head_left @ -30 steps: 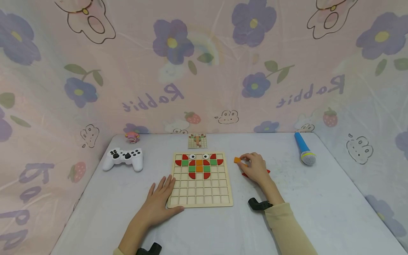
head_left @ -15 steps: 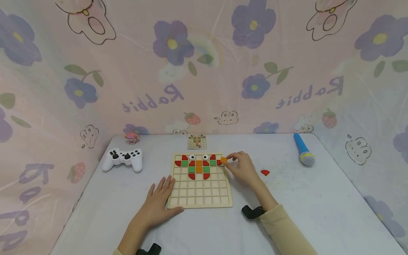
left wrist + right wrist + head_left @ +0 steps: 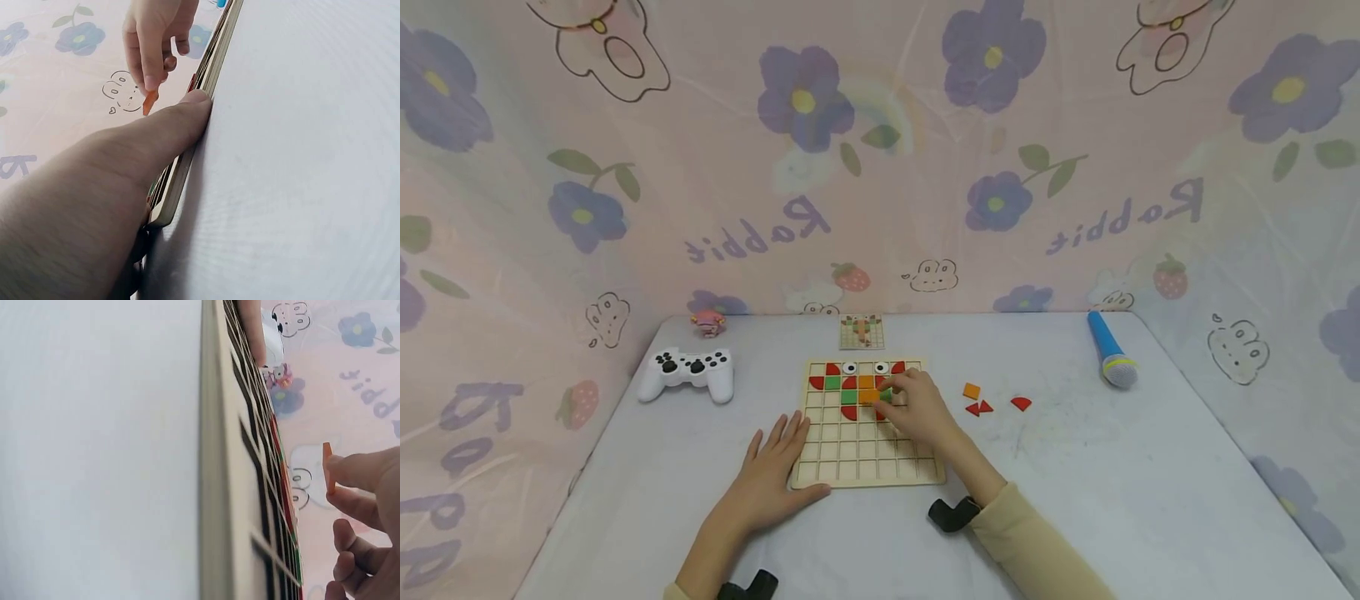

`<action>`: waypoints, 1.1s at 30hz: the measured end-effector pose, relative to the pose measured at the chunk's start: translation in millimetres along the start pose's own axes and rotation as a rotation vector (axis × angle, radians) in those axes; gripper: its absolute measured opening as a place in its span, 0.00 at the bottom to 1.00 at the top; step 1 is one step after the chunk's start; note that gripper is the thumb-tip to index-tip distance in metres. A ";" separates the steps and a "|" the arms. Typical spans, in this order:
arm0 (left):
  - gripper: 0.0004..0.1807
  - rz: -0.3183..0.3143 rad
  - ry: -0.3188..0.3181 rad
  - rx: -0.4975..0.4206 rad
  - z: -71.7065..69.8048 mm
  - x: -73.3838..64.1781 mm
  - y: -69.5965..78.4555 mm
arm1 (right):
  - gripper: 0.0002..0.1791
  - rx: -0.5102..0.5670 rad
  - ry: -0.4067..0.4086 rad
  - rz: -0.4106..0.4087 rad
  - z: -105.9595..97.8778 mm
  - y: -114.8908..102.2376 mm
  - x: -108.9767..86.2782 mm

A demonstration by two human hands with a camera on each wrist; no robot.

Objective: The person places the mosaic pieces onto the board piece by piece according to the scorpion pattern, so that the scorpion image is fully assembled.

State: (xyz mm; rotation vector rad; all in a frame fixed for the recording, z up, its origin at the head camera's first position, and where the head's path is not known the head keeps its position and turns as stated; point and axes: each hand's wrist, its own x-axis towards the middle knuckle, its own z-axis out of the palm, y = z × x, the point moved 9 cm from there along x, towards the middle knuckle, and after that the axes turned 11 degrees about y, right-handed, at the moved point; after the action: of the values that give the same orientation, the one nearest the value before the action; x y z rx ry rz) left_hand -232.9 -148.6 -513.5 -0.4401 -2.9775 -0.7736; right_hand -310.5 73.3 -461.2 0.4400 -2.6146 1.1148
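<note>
A wooden grid board (image 3: 870,475) lies on the table, its upper cells filled with red, green and orange tiles and two eye tiles. My left hand (image 3: 775,471) rests at the board's left edge, fingers spread straight; in the left wrist view the thumb (image 3: 181,122) lies along the front edge. Between thumb and finger my right hand (image 3: 921,408) pinches an orange square tile (image 3: 868,397) over the upper middle of the board. The right wrist view has this orange tile (image 3: 328,469) above the grid, apart from it. My right hand hides some right-side cells.
Right of the board lie an orange square tile (image 3: 972,391) and a few red tiles (image 3: 1021,404). A pattern card (image 3: 861,332) stands behind the board. A white game controller (image 3: 687,375) and a small pink figure (image 3: 708,323) are left; a blue microphone (image 3: 1111,350) is right.
My right hand has moved left from beside the board to above it, carrying the orange tile. The loose tiles at the right are uncovered. My left hand stays in place.
</note>
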 end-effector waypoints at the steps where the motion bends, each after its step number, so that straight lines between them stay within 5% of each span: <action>1: 0.61 0.000 0.002 0.000 -0.2 0.0 0.1 | 0.11 -0.009 -0.004 -0.013 3.0 -2.6 -0.4; 17: 0.61 -0.005 -0.005 -0.008 0.9 1.5 -0.9 | 0.12 0.005 -0.044 0.003 23.1 8.8 -7.8; 33: 0.61 -0.009 -0.011 0.000 -0.2 1.7 -0.7 | 0.11 0.042 -0.024 -0.067 23.9 11.7 -10.0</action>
State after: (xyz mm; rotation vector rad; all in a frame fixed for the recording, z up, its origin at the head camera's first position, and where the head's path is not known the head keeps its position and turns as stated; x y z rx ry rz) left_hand -234.8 -148.8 -513.5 -0.4328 -2.9920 -0.7738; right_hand -308.5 65.2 -488.4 0.5496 -2.5807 1.1518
